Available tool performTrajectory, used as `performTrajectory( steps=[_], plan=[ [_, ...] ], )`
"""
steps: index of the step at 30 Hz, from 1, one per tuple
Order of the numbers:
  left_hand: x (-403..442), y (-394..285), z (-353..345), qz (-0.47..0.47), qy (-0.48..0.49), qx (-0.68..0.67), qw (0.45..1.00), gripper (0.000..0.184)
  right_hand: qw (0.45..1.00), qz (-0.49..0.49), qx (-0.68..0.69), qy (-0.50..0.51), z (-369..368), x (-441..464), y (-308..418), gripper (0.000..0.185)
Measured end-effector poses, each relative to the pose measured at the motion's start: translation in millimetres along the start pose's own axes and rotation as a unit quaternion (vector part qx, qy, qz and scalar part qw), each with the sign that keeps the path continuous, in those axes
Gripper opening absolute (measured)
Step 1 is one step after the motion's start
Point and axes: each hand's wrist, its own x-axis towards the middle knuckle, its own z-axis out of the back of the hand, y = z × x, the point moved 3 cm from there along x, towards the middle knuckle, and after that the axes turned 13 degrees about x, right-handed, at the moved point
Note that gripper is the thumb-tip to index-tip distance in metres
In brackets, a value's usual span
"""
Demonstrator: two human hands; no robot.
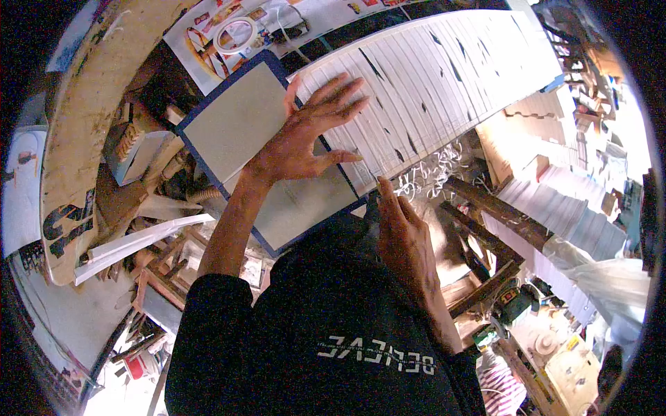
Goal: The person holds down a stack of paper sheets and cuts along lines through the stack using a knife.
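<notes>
My left hand (309,135) is spread wide over the near end of a long row of white, thin-layered pieces (430,83), which look like stacked paper booklets with dark gaps between them. Beneath that hand and wrist lies a flat grey board with a dark blue border (239,111), resembling a hardback book cover. My right hand (404,225) is closed at the near corner of the row, its index finger pointing along the edge. Whatever it grips is too small or hidden to name.
Curly white paper shreds (437,170) hang beside the row. Paper stacks (569,211) stand to the right, near wooden beams (499,211). A tape roll (235,35) lies on a printed sheet at the back. A worn wooden board (83,139) curves along the left.
</notes>
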Motion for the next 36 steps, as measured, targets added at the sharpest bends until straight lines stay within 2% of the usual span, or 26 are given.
performTrajectory(
  steps=[2, 11, 18, 23, 36],
  plan=[
    [0.2, -0.2, -0.5, -0.003, -0.007, -0.005, 1.000, 0.078, 1.000, 0.022, -0.016, -0.006, -0.8, 0.6, -2.3, 0.059],
    [2.8, 1.1, -3.8, -0.005, -0.012, -0.009, 1.000, 0.078, 0.998, 0.011, -0.064, 0.028, 9.6, 1.0, -4.0, 0.064],
    [0.6, 1.3, 1.6, -0.005, -0.009, -0.018, 1.000, 0.079, 0.999, 0.036, -0.029, 0.006, 3.0, 1.8, -2.5, 0.066],
    [0.2, 1.1, 0.3, -0.004, -0.006, -0.022, 1.000, 0.079, 0.999, 0.020, -0.031, 0.004, 1.7, 0.9, -2.1, 0.060],
    [-2.9, -0.2, 5.9, -0.006, -0.022, -0.037, 0.999, 0.080, 1.000, 0.023, -0.021, -0.002, -1.8, -1.3, -3.8, 0.061]
  ],
)
